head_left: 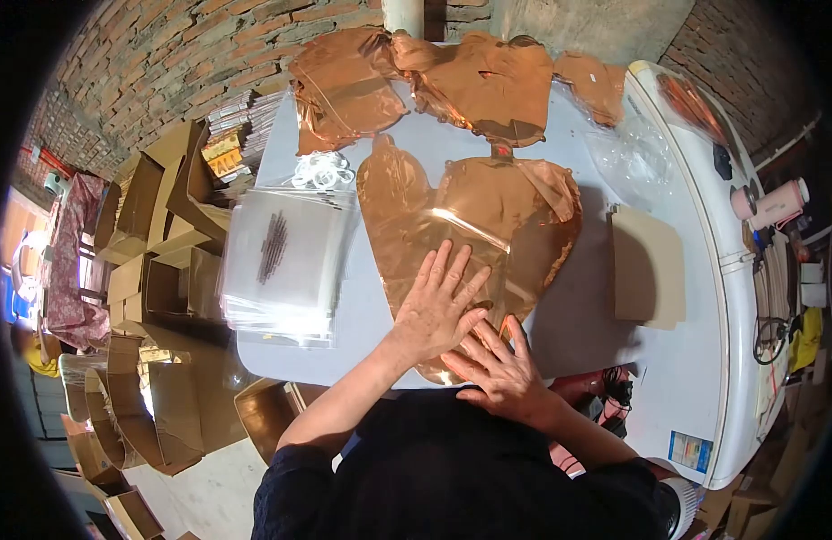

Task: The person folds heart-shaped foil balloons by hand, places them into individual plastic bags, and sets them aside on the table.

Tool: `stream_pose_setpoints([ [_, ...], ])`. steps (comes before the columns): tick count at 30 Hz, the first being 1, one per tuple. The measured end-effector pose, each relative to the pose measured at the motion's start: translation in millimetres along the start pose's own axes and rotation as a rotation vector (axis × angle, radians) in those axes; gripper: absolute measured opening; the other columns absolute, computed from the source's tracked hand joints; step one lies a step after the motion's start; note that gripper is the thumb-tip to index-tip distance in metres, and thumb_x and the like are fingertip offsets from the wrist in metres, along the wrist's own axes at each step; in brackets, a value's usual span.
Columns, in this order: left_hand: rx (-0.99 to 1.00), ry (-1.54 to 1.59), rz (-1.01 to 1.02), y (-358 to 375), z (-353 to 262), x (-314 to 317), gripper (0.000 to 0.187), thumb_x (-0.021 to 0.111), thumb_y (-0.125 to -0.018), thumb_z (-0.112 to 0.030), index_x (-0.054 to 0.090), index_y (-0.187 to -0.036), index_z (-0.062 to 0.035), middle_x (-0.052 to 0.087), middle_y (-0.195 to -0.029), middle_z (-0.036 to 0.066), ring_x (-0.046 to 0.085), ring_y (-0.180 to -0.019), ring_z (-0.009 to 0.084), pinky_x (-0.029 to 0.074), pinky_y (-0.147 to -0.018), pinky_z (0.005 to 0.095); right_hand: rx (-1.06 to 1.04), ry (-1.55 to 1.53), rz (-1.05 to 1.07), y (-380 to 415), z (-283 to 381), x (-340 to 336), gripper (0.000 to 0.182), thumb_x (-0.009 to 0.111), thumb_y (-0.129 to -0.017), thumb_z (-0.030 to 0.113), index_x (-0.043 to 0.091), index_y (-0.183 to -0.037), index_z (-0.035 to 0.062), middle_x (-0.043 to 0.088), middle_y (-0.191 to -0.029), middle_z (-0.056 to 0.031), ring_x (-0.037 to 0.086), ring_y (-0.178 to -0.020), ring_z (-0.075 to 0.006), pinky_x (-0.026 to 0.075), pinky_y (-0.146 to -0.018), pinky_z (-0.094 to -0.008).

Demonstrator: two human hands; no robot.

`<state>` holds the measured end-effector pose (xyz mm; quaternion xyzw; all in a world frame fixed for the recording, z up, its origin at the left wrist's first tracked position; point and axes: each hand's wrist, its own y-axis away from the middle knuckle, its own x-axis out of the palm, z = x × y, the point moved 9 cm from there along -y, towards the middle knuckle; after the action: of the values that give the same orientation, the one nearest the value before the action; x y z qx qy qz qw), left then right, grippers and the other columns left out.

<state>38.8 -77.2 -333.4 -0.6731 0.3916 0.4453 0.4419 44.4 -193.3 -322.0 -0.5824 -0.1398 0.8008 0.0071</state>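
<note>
A flat copper-coloured foil balloon (470, 207), roughly heart-shaped, lies on the table in front of me with its narrow end towards my body. Its upper right lobe is creased and folded over. My left hand (436, 306) rests flat on the lower middle of the foil, fingers spread. Close beside it, my right hand (504, 373) lies over the narrow end with its fingers apart. The two hands meet near the left thumb. Part of the narrow end is hidden under them.
More copper foil balloons (488, 90) lie along the table's back edge. Left of the foil are a stack of clear plastic bags (285, 261) and white rings (323, 171). Brown cardboard (648, 270) lies at right, beside a white appliance (704, 180). Cardboard boxes (168, 288) crowd the left.
</note>
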Motion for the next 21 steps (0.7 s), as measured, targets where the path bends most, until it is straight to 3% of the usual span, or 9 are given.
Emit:
stream_pose_setpoints([
  [7,-0.016,0.041,0.029,-1.4,0.4,0.2,0.058,0.047,-0.095,-0.042,0.039,-0.146,-0.0146,0.023,-0.155,0.020,0.013,-0.144,0.0435,0.012,-0.118,0.0529,0.014,-0.026,-0.089,-17.5,-23.2,-31.6,0.036,0.065,-0.081,0.022,0.065,-0.113,0.0046,0.060,-0.119,-0.0103,0.047,-0.127,-0.0307,0.024,-0.110,-0.0567],
  [8,-0.012,0.031,0.036,-1.5,-0.2,0.4,0.058,0.045,-0.096,-0.043,0.039,-0.146,-0.0142,0.023,-0.154,0.021,0.013,-0.144,0.0443,0.012,-0.117,0.0532,-0.037,-0.006,-0.203,-22.3,-25.6,-38.3,0.032,0.064,-0.078,0.020,0.062,-0.103,0.0015,0.057,-0.109,-0.0110,0.049,-0.119,-0.0323,0.030,-0.104,-0.0551],
  [11,-0.006,-0.005,0.076,-0.9,-0.3,1.7,0.059,0.041,-0.097,-0.047,0.040,-0.146,-0.0133,0.025,-0.153,0.022,0.013,-0.143,0.0458,0.012,-0.117,0.0539,-0.017,-0.047,-0.257,-45.0,-53.6,-33.5,0.034,0.064,-0.079,0.020,0.061,-0.107,0.0015,0.056,-0.108,-0.0135,0.049,-0.120,-0.0334,0.030,-0.105,-0.0537],
  [17,-0.023,-0.009,0.088,-2.3,-0.5,3.4,0.062,0.043,-0.095,-0.049,0.040,-0.146,-0.0138,0.025,-0.153,0.021,0.013,-0.143,0.0455,0.012,-0.117,0.0540,0.094,0.256,-0.348,-86.7,-130.3,-25.9,0.039,0.061,-0.085,0.027,0.059,-0.115,0.0021,0.053,-0.128,-0.0185,0.045,-0.125,-0.0389,0.029,-0.105,-0.0557],
  [21,-0.027,0.011,0.046,-2.1,-1.3,-1.9,0.063,0.046,-0.094,-0.049,0.039,-0.147,-0.0152,0.025,-0.154,0.021,0.014,-0.143,0.0453,0.013,-0.117,0.0535,0.064,0.519,-0.208,-99.7,-209.7,-18.4,0.049,0.057,-0.088,0.035,0.054,-0.130,0.0100,0.046,-0.139,-0.0165,0.038,-0.131,-0.0414,0.026,-0.105,-0.0580],
])
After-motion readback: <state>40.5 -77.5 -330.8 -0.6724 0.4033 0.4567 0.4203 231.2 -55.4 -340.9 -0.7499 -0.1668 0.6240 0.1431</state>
